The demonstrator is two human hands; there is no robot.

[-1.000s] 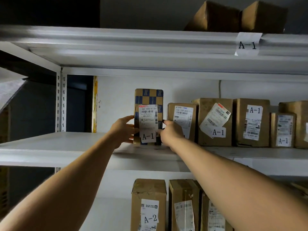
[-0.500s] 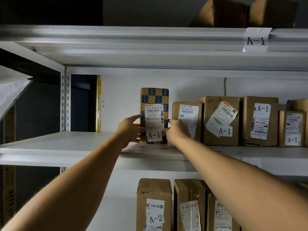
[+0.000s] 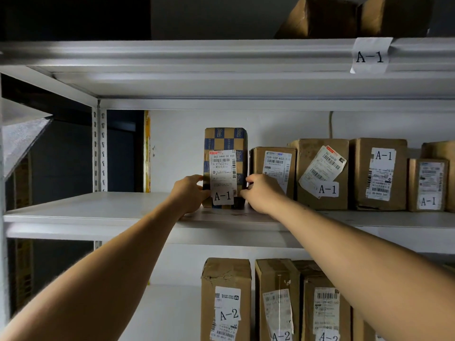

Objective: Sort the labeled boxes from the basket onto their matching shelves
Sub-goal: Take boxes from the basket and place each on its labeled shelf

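Observation:
A tall blue-and-tan checkered box (image 3: 225,143) with an "A-1" sticker stands upright on the middle shelf (image 3: 98,212), at the left end of a row of A-1 boxes. My left hand (image 3: 190,194) grips its lower left side. My right hand (image 3: 262,193) grips its lower right side, between it and the neighbouring brown box (image 3: 273,166). An "A-1" tag (image 3: 369,56) is stuck on the edge of the shelf above. The basket is out of sight.
More brown A-1 boxes (image 3: 379,173) fill the shelf to the right. The shelf below holds A-2 boxes (image 3: 226,301). Two boxes (image 3: 320,18) sit on the top shelf. The left part of the middle shelf is bare, bounded by a slotted upright (image 3: 98,148).
The checkered box has been pushed further back on the shelf and now stands flat; both hands stayed on its lower sides. The camera has tilted down a little.

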